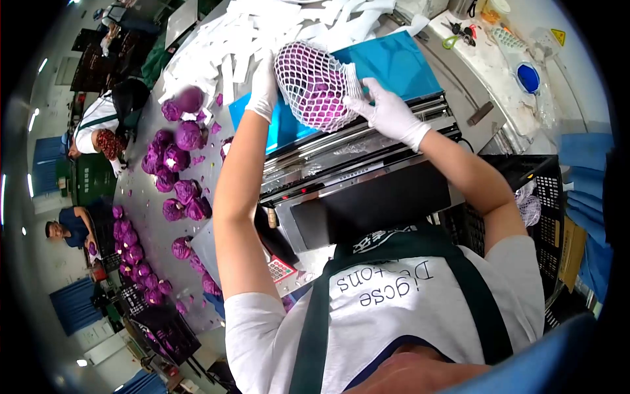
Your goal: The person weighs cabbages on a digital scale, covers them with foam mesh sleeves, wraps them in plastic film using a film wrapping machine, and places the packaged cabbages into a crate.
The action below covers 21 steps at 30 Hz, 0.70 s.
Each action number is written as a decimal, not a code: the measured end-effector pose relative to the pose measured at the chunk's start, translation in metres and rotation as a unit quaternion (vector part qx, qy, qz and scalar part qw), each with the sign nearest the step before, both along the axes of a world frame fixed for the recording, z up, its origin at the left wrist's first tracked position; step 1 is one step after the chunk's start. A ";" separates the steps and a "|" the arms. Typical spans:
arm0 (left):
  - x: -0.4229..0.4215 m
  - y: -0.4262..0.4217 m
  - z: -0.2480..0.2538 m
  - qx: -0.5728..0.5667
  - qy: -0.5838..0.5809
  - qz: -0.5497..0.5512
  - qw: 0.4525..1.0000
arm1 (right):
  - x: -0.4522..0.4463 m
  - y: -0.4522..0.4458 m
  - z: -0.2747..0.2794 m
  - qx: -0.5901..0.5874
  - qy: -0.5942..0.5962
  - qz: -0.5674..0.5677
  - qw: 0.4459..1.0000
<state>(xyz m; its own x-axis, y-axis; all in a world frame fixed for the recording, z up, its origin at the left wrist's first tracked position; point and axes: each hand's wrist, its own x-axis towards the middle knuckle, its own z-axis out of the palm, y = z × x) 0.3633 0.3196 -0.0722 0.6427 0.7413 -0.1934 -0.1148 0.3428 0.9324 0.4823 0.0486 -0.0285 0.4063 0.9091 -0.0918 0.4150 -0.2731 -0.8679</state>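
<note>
A red cabbage (314,98) in a white foam net sleeve (306,65) is held up over the blue film of the sealing machine. My gloved left hand (265,84) is against the cabbage's left side, its fingers partly hidden along the net. On the other side, my gloved right hand (388,113) has its thumb and fingers around the bunched end of the sleeve. Beneath lies the blue sheet (390,62) on the machine (354,154), which has metal rails and a small panel with red lights.
White foam sleeves (262,29) are heaped beyond the machine. Several unwrapped red cabbages (190,136) and loose leaves cover the metal table at left. Scissors (462,31) and blue tape (527,77) lie on the right-hand bench. A black crate (548,197) stands at right. Co-workers (108,125) are at far left.
</note>
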 end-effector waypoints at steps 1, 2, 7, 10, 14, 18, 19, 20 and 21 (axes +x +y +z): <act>-0.013 -0.012 0.010 0.053 0.073 0.055 0.994 | 0.004 -0.005 0.001 -0.026 0.048 0.007 0.999; -0.028 -0.026 0.023 0.108 0.142 0.107 0.978 | 0.011 -0.009 0.001 -0.051 0.091 0.012 0.994; -0.139 -0.069 0.065 0.587 0.287 -0.079 0.753 | 0.058 -0.050 0.024 0.090 -0.176 0.171 0.965; -0.171 -0.098 0.095 0.720 0.332 -0.326 0.515 | 0.093 -0.051 0.024 0.166 -0.352 0.357 0.849; -0.169 -0.108 0.076 0.753 0.352 -0.404 0.382 | 0.090 -0.038 0.004 0.178 -0.402 0.463 0.770; -0.171 -0.108 0.044 0.760 0.364 -0.378 0.384 | 0.092 -0.032 -0.009 0.108 -0.380 0.462 0.794; -0.176 -0.113 0.045 0.722 0.387 -0.362 0.444 | 0.089 -0.041 -0.012 0.078 -0.354 0.428 0.828; -0.182 -0.120 0.047 0.681 0.406 -0.345 0.503 | 0.086 -0.049 -0.008 0.078 -0.335 0.396 0.852; -0.191 -0.125 0.044 0.638 0.368 -0.301 0.606 | 0.082 -0.058 -0.003 0.042 -0.290 0.368 0.882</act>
<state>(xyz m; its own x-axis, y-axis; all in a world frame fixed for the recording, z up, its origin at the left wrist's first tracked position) 0.1726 0.1949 -0.0280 0.9586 0.2636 -0.1078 0.2809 -0.9372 0.2067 0.5648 -0.0092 -0.0319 -0.3409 0.9400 0.0172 0.8339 0.3108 -0.4560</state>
